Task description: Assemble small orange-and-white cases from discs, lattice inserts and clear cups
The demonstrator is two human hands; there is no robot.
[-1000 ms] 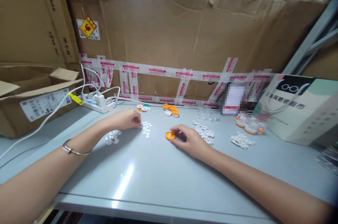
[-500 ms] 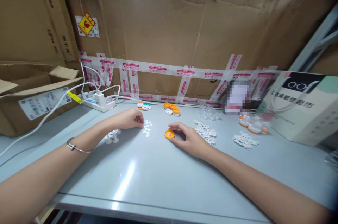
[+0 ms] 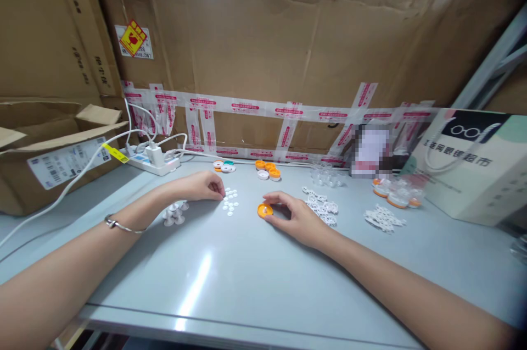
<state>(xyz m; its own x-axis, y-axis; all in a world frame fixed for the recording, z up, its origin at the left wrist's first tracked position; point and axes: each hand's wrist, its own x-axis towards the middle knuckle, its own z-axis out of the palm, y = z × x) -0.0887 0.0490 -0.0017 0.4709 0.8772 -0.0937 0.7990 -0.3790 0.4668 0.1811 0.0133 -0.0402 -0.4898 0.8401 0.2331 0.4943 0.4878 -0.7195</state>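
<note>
An orange round plastic cup (image 3: 264,210) with a small pale piece in its middle rests on the table, pinched at its right side by my right hand (image 3: 298,217). My left hand (image 3: 208,186) has its fingertips pressed together at the left edge of a group of small white discs (image 3: 231,203); whatever is between them is too small to make out. Below my left wrist stand several white stemmed pieces (image 3: 175,214), partly covered by the arm. Just beyond my right hand lie white openwork plastic pieces (image 3: 323,207).
Orange and white cups (image 3: 269,167) and a small stack of coloured caps (image 3: 224,166) sit farther back. Clear plastic pieces (image 3: 326,175), more white parts (image 3: 385,218) and clear-topped orange pieces (image 3: 398,194) lie to the right. A power strip (image 3: 156,164), cardboard boxes (image 3: 255,53) and a paper bag (image 3: 461,168) border the table.
Both hands stay in almost the same place. The view has shifted very slightly; nothing has visibly been picked up or let go.
</note>
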